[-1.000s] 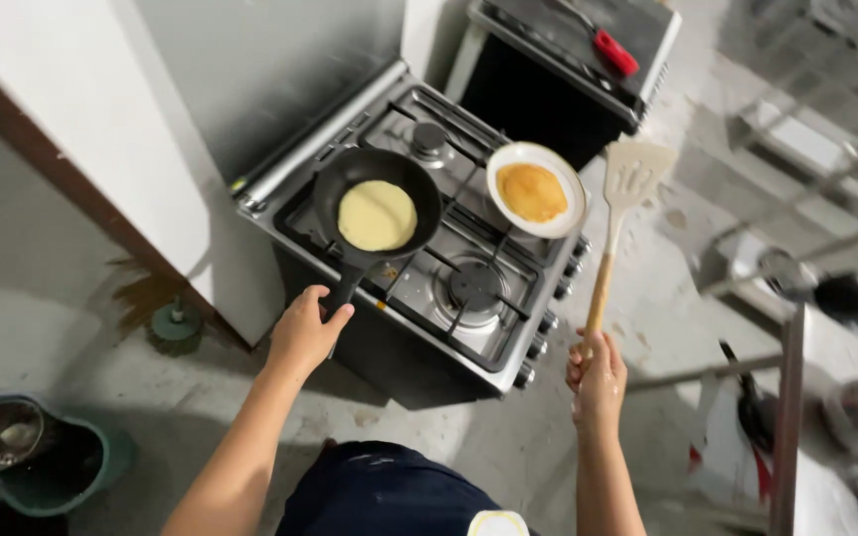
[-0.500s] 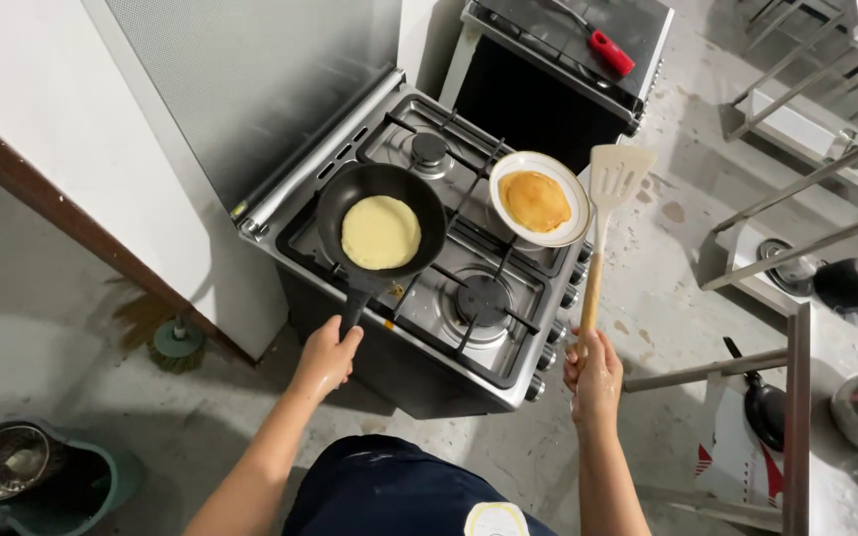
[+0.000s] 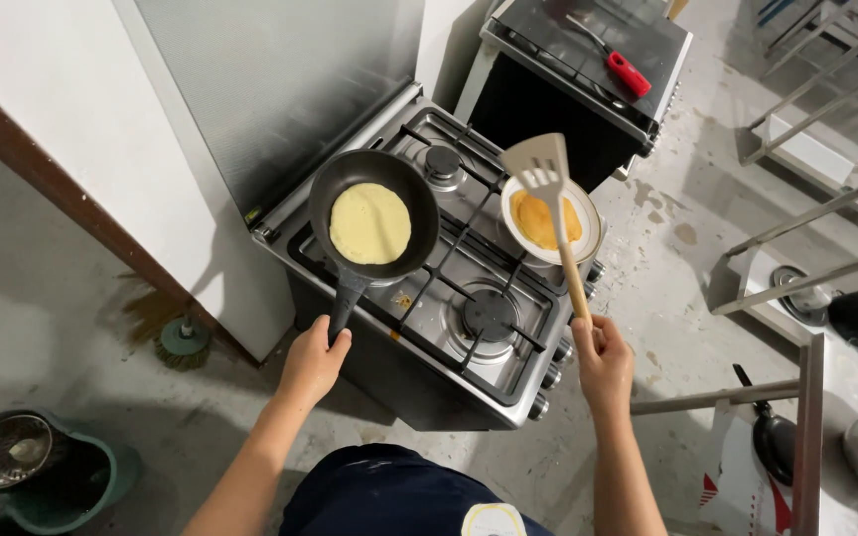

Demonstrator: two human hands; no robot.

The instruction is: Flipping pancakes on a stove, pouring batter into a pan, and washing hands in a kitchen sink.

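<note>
A black frying pan [image 3: 322, 189] with a pale yellow pancake [image 3: 370, 223] in it sits on the front-left burner of a steel gas stove [image 3: 508, 342]. My left hand [image 3: 312, 364] grips the end of the pan's handle. My right hand [image 3: 603, 360] holds a slotted spatula [image 3: 546, 199] by its wooden handle, blade raised and tilted left over a white plate [image 3: 589, 242]. A browned pancake [image 3: 523, 220] lies on that plate at the stove's right side.
A black oven unit [image 3: 588, 89] with a red-handled tool on top stands behind the stove. Metal racks [image 3: 826, 199] and dark pots are at the right. A green bucket [image 3: 52, 476] with a metal bowl and a floor brush [image 3: 183, 340] sit at the left.
My left hand has closed on the pan handle. The spatula has swung left, its blade now over the plate. The view has shifted so the stove sits more to the centre.
</note>
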